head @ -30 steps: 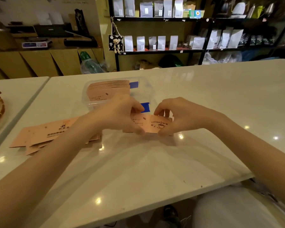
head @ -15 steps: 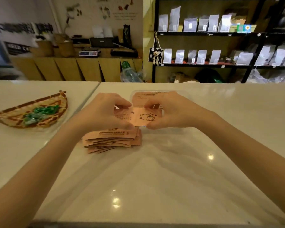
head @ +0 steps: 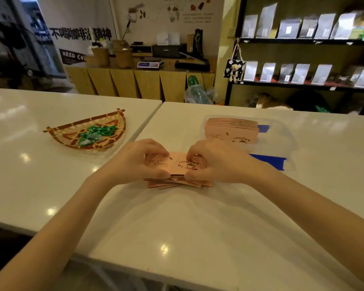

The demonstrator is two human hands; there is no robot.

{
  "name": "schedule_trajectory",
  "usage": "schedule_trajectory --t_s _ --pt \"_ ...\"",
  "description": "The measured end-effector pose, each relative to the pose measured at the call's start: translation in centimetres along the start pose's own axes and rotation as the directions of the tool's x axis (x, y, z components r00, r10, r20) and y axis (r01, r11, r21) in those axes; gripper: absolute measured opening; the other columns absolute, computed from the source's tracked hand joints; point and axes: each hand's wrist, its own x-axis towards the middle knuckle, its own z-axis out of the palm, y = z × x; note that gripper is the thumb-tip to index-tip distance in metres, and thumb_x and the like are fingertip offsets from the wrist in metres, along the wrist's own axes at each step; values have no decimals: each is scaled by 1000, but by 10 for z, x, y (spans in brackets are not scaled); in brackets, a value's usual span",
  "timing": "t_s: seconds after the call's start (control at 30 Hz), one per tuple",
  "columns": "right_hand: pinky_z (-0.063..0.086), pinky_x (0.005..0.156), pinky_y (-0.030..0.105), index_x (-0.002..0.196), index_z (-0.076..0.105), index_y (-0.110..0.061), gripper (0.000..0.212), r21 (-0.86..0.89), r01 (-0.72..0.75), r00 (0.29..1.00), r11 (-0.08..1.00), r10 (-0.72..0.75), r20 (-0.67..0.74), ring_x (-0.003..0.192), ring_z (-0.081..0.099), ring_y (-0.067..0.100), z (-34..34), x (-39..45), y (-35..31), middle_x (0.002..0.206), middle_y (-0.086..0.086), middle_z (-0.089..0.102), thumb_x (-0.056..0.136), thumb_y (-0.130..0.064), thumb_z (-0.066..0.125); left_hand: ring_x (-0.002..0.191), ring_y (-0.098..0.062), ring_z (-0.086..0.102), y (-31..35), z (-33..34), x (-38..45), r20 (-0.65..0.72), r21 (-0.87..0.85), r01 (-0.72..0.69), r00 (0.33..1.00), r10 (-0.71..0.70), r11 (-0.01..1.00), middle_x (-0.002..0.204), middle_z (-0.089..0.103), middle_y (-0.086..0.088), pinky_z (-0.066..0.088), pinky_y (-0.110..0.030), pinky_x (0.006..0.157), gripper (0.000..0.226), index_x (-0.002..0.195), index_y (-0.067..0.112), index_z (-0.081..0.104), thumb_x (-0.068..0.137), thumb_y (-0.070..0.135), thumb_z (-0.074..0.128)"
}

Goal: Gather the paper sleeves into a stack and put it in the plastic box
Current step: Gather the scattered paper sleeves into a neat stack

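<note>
Pink paper sleeves [head: 178, 164] with black coffee-cup print

"COFFEE" on paper sleeve [head: 180, 165]; "NEED CO" on wall sign [head: 72, 56].

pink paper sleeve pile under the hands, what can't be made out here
- Head view: how many loose pink paper sleeves there are; the left hand and right hand cover most of the pile.
- The small print on the top sleeve is too small to read.
- The clear plastic box: its sleeve count, edges too fine.
</note>
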Motion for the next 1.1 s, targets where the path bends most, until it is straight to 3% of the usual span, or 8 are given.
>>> schedule_trajectory --t_s 0.17,0.23,0.33,0.4,0.5,0.6,0.87,1.1 --pt "50 84 33 117 55 -24 46 78 -41 998 996 44 -38 100 52 13 -4 -10 5 118 -4 59 80 -52 53 111 -6 40 -5 2 -4 -17 -62 41 999 -42 997 126 49 10 37 -21 88 50 111 27 61 67 49 68" --pt "50 83 32 114 57 -22 41 213 -127 983 969 152 -105 97 52 10 -6 -17 11 111 -6 59 82 -47 55 117 -11 40 -11 -2 -7 -88 -112 121 987 -131 986 130 48 7 36 -33 98 51 110 27 60 68 55 62" --pt "56 73 32 99 63 -17 26 459 -229 925 858 338 -171 83 61 14 -5 -24 20 97 0 66 83 -36 59 114 -19 47 -23 -6 -5 -182 -120 274 939 -293 954 130 49 -4 40 -36 89 54 119 21 52 75 50 57" --pt "58 65 32 88 65 -14 21 564 -341 897 752 440 -44 72 67 18 -2 -26 25 87 6 69 82 -34 60 104 -24 52 -28 -4 -3 -148 -138 400 896 -418 906 124 54 -9 43 -36 82 61 122 14 50 76 54 52" --pt "59 59 33 88 63 -9 32 617 -557 813 556 515 270 62 69 22 3 -31 29 80 11 69 80 -40 62 79 -25 55 -26 1 -3 -36 -170 493 862 -505 853 99 61 -15 43 -32 64 51 94 11 56 78 57 46" --pt "58 54 33 94 63 -6 44 629 -612 769 479 548 331 61 67 21 6 -31 29 82 10 68 77 -47 62 65 -20 52 -22 3 -1 13 -197 513 853 -521 835 87 61 -13 43 -26 59 43 81 16 57 78 58 45" --pt "46 39 21 93 65 -8 52 556 -561 819 614 510 263 51 57 14 16 -23 9 74 4 61 76 -56 55 82 -26 64 -18 5 3 69 -196 567 822 -566 800 93 69 -14 54 -44 84 58 95 4 67 71 57 57" --pt "37 46 22 79 57 -18 33 575 -543 827 612 509 239 60 50 11 25 -12 -6 70 -4 52 80 -51 52 81 -27 64 -4 10 5 26 -84 556 831 -556 827 91 69 -16 52 -44 81 58 94 3 67 73 56 57"
